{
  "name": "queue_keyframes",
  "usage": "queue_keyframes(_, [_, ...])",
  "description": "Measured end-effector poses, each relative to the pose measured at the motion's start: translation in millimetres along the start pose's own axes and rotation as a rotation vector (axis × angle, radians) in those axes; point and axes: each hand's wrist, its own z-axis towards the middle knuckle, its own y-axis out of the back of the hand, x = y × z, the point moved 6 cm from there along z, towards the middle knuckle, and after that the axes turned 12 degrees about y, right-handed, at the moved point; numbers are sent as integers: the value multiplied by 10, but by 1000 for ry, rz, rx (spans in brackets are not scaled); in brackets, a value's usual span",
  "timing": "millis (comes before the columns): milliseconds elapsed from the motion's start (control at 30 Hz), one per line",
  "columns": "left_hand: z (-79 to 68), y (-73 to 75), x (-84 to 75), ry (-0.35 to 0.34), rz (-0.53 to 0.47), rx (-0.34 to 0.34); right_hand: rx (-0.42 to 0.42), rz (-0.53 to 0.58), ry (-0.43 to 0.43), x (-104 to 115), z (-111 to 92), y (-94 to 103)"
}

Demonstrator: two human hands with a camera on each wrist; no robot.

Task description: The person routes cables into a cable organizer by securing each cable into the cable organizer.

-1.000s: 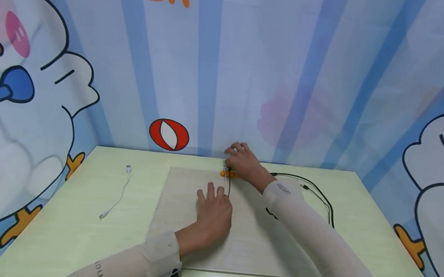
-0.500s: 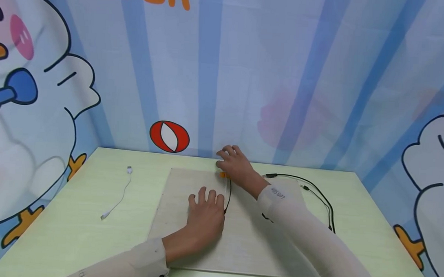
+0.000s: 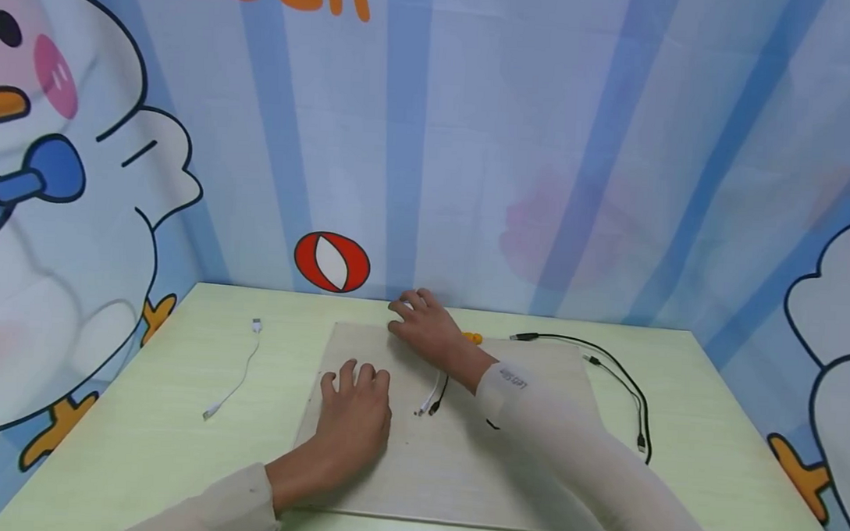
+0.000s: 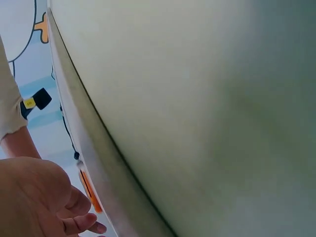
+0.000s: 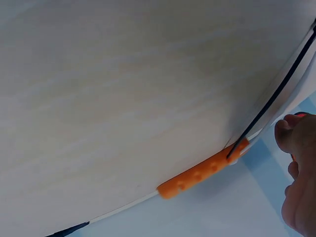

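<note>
An orange cable organizer (image 5: 202, 173) lies at the back edge of the grey board (image 3: 488, 471). A black cable (image 5: 276, 94) sits at one end of it, with a white cable (image 3: 431, 395) beside the black one. My right hand (image 3: 426, 328) hovers left of the organizer, fingers loosely bent and holding nothing; its wrist partly hides the organizer in the head view. Over the board's left part is my left hand (image 3: 352, 419), fingers spread and relaxed, with nothing seen in its grasp. Both cables' near ends lie on the board between my hands.
To the left, a short white USB cable (image 3: 237, 380) lies on the pale table (image 3: 130, 443). A thick black cable (image 3: 605, 354) and a thinner dark cable (image 3: 628, 390) curve along the right. A striped cartoon backdrop (image 3: 457, 142) stands behind the table.
My right hand has moved left, away from the organizer, which now shows right of the wrist. My left hand has drawn back to the left, uncovering the ends of the white and black cables.
</note>
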Motion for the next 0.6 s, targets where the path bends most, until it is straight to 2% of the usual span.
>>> queue_keyframes(600, [-91,150,537,99,21,74,69,41,52,386,220,202])
